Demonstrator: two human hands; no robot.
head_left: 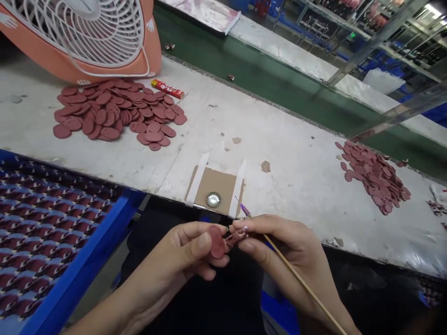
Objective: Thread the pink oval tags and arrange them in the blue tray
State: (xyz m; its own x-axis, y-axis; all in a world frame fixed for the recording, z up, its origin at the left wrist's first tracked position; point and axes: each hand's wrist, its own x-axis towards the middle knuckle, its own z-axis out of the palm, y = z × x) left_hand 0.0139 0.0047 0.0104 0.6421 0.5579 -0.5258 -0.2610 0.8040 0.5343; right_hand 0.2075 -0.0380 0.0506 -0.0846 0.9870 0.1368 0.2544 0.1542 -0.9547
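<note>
My left hand [181, 263] in a pinch on a red disc [217, 242], right hand [279, 251] likewise on a thin brush [296, 275]

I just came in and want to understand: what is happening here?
A person holds a red oval disc in the left hand and a thin stick in the right hand, hands close together. More such discs lie in a heap by the fan and a second heap farther right, on the table.

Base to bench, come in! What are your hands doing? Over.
Left hand pinching red oval disc. Right hand holding thin stick, small red piece at fingertips. Taped cardboard patch just beyond, not blocking. Over.
</note>
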